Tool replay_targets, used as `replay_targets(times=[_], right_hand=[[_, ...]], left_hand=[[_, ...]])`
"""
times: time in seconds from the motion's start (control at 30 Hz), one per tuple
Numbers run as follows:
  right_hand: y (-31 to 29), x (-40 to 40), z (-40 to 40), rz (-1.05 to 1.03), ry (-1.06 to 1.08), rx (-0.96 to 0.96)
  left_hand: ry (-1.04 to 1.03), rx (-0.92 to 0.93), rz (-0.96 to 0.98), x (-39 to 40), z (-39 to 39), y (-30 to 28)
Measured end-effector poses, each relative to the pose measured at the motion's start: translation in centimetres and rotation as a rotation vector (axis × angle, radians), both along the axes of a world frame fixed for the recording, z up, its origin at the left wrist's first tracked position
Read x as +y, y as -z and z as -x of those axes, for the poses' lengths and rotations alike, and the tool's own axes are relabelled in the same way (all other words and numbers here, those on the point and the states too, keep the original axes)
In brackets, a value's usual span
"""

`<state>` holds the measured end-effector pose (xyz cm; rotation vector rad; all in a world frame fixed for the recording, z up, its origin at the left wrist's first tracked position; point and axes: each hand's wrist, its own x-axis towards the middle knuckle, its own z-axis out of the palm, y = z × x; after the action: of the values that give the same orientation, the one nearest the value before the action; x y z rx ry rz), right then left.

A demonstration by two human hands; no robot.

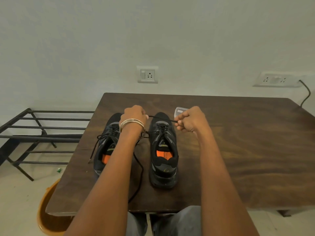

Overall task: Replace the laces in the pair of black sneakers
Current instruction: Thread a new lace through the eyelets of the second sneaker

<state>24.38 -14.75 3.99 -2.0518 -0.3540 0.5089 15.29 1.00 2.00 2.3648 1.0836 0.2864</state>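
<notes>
Head view looks down on a dark wooden table (238,150) set near a pale wall (153,31), with 2 socket plates on that wall: one (147,74) above the table's far edge, another (277,80) toward the far right corner with a black cable (306,92) hanging from it. A metal rack (39,132) of dark bars stands on the floor off the table's left edge, and an orange tub (46,210) sits on the floor below the near left corner.

2 black sneakers stand side by side on the left half of the table, toes toward the wall: the left sneaker (105,145) and the right sneaker (163,150), both with orange insoles showing. A black lace (162,118) is stretched between the hands above the right sneaker's toe. The left hand (133,114), bangles (132,125) at its wrist, has its fingers curled around one end; the right hand (189,119) pinches the other end in curled fingers. More lace trails from the left wrist toward the near edge (where it ends is unclear). A small clear plastic case (179,111) lies just behind the right hand.

The right half of the table is bare wood out to its right edge.
</notes>
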Motion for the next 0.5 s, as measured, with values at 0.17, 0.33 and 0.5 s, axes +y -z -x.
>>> replay_targets(times=[0.17,0.33,0.5], right_hand=[[-0.1,0.7,0.4,-0.014,-0.065,0.015],[0.3,1.2,0.3,-0.101,-0.04,0.048],[1.5,1.4,0.0,0.082,-0.079,-0.027]], left_hand=[[0.457,-0.132,0.024,-1.7,-0.4,-0.7],[0.416,-0.272,0.107,-2.0,-0.5,0.1],[0.215,-0.23,0.206,-2.2,-0.8,1.4]])
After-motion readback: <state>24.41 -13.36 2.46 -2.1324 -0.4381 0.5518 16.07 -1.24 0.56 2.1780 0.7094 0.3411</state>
